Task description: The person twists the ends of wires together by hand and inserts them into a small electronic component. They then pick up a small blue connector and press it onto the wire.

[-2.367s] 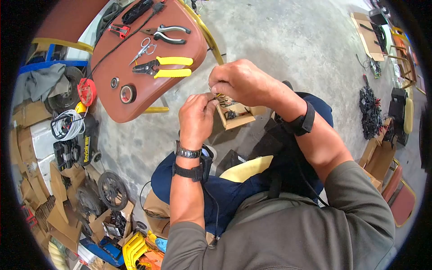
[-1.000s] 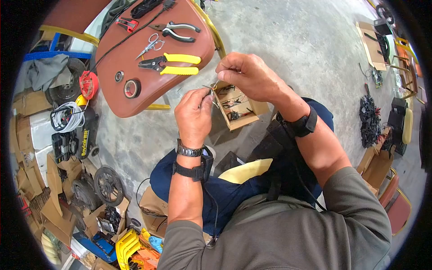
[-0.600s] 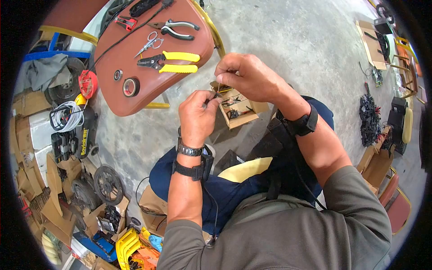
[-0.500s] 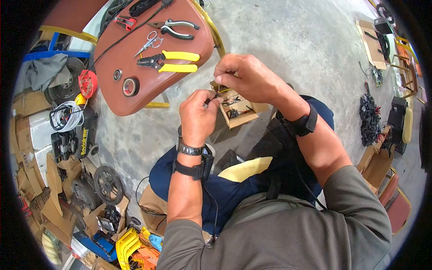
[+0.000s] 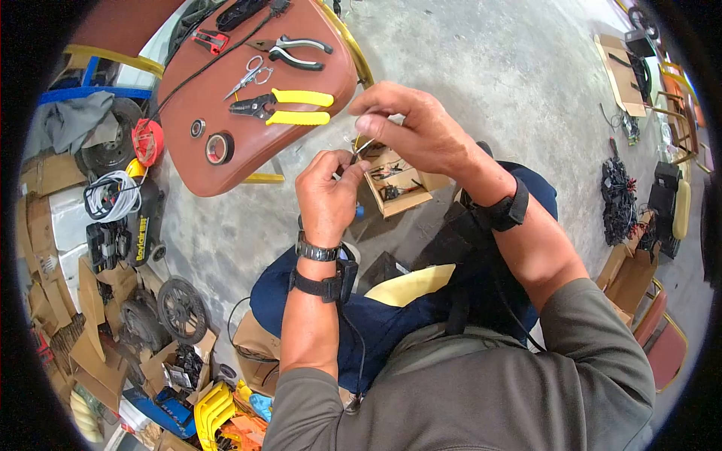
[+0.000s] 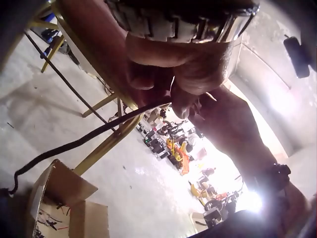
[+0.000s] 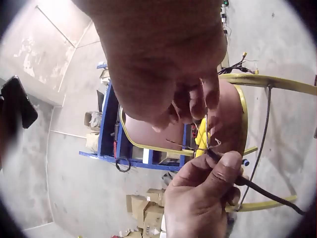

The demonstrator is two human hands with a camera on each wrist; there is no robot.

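My left hand (image 5: 329,188) pinches a black cable (image 7: 270,192) near its end, between thumb and forefinger. Thin bare-looking wires (image 7: 208,145) fan out from that end in the right wrist view. My right hand (image 5: 412,126) is just above and to the right, with thumb and fingers pinching one thin wire that runs down to the cable end. In the left wrist view the cable's long part hangs away from the left hand (image 6: 181,74). A small blue piece (image 5: 359,211) shows beside the left hand in the head view.
On a brown chair seat (image 5: 256,154) lie wire strippers (image 5: 301,107), pliers (image 5: 297,54), scissors (image 5: 248,77), a tape roll (image 5: 219,149) and a smaller ring. An open cardboard box (image 5: 406,203) with wire scraps stands on the floor below the hands. Cartons and wheels (image 5: 182,310) crowd the left.
The hands have drawn apart from close together, the right one rising and its fingers straightening somewhat. More of the box shows between them. The blue piece has come into view beside the left hand.
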